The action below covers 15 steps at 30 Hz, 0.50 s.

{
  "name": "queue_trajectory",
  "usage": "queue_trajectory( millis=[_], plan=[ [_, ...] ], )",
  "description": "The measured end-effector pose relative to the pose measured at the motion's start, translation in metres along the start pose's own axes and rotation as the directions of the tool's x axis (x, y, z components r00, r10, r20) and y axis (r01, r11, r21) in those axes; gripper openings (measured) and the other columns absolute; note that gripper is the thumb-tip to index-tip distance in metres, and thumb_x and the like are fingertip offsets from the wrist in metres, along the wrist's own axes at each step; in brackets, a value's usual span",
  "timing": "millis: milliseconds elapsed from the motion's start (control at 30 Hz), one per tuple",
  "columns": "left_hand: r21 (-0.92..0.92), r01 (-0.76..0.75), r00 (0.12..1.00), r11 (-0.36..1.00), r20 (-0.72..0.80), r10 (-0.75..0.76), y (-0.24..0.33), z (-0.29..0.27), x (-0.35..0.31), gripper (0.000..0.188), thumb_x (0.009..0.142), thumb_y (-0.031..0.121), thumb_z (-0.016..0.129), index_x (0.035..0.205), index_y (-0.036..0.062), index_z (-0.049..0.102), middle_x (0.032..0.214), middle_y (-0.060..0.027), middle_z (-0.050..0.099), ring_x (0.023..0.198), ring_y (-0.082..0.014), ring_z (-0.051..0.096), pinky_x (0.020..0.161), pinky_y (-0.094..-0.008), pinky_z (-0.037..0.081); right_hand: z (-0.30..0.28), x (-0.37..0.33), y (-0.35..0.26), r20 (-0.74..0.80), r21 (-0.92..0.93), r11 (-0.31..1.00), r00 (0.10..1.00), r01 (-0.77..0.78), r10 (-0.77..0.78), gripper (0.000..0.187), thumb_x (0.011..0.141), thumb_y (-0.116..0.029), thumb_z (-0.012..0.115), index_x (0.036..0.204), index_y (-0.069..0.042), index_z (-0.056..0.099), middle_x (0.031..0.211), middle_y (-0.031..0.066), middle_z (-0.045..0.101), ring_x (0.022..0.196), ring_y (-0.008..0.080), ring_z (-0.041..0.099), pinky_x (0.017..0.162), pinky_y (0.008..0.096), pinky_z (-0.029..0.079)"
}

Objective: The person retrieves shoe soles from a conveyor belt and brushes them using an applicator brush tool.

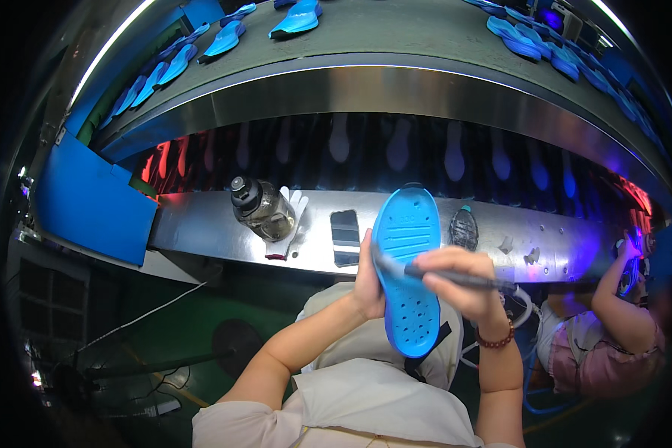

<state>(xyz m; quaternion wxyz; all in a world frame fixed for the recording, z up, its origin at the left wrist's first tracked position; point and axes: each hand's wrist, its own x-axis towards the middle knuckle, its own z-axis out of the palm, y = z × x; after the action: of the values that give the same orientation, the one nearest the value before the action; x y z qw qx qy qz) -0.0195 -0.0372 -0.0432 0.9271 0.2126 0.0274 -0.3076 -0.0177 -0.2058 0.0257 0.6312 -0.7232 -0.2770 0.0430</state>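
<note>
A bright blue shoe sole (412,325) is held upright before me, its ridged and holed face toward me. My left hand (367,282) grips it along its left edge, the fingers partly hidden behind it. Between the fingers of my right hand (461,278) is a brush with a dark handle (479,281). Its pale tip (387,261), blurred by motion, lies over the left edge of the sole's middle; whether it touches the surface I cannot tell.
On the metal ledge (187,224) stand a dark-capped bottle (265,210) beside a white glove (297,224), a phone-like slab (345,237) and a dark packet (464,228). Beyond, a green conveyor belt (396,33) carries several blue soles (297,19). Another person (605,336) works at the right.
</note>
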Motion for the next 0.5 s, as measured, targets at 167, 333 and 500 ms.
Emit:
queue_trajectory(
  millis=[167, 333, 500],
  plan=[
    [0.123, -0.101, 0.989, 0.987, -0.097, 0.114, 0.003, 0.007, -0.004, 0.087, 0.078, 0.073, 0.011, 0.128, 0.0077, 0.037, 0.118, -0.0157, 0.050, 0.105, -0.0286, 0.052, 0.091, -0.0433, 0.042, -0.010, -0.012, -0.002, -0.018, 0.204, 0.979, 1.000, 0.008, -0.004, 0.018, 0.070, 0.003, 0.063, 0.089, 0.004, 0.064, 0.090, 0.0171, 0.064, 0.082, 0.0221, 0.063, 0.076, 0.0292, 0.049],
    [0.066, -0.223, 0.966, 0.973, 0.147, 0.212, 0.013, 0.010, -0.001, 0.094, 0.075, 0.076, 0.006, 0.117, 0.0012, 0.044, 0.093, -0.0198, 0.058, 0.080, -0.0290, 0.060, 0.071, -0.0409, 0.050, -0.006, -0.015, -0.002, 0.217, 0.029, 0.982, 0.958, 0.186, -0.188, 0.021, 0.066, 0.001, 0.067, 0.087, 0.002, 0.065, 0.090, 0.0156, 0.065, 0.086, 0.0232, 0.063, 0.078, 0.0296, 0.049],
    [0.127, -0.370, 0.925, 0.920, -0.044, 0.378, 0.020, 0.025, 0.001, 0.098, 0.071, 0.079, 0.005, 0.113, -0.0001, 0.045, 0.089, -0.0212, 0.058, 0.079, -0.0312, 0.060, 0.070, -0.0419, 0.050, -0.010, -0.021, 0.000, -0.044, -0.075, 0.992, 0.993, 0.103, -0.107, 0.022, 0.065, 0.005, 0.066, 0.087, 0.001, 0.065, 0.088, 0.0144, 0.065, 0.085, 0.0255, 0.063, 0.079, 0.0321, 0.049]
  ],
)
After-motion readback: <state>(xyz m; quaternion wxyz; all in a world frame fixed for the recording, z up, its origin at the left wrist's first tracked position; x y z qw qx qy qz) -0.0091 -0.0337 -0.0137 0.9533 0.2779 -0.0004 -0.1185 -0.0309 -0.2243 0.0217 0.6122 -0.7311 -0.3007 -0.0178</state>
